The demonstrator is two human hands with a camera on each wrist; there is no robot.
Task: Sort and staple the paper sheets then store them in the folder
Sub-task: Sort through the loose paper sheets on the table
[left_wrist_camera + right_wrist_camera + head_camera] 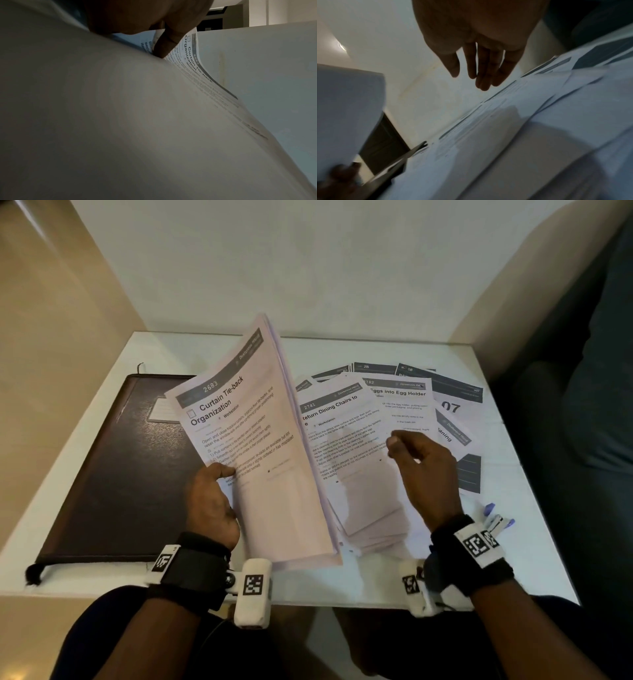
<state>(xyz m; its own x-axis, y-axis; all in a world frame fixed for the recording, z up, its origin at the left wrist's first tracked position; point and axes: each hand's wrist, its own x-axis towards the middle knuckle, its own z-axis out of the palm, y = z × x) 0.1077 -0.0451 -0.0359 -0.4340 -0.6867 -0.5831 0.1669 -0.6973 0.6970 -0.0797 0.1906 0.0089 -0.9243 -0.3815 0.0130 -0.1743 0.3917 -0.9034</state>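
While left hand (212,505) holds stack (260,440) | folder (116,474) partly covered

Bare table (212,350) behind the folder (120,474); raised paper stack (260,440) between both hands, loose sheets (404,419) right.

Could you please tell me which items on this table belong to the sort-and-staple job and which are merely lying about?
For the job:
- held stack of sheets, gripped by the left hand
- loose sheets spread on the table, under the empty right hand
- dark folder, closed
- stapler

Lying about:
- dark sofa
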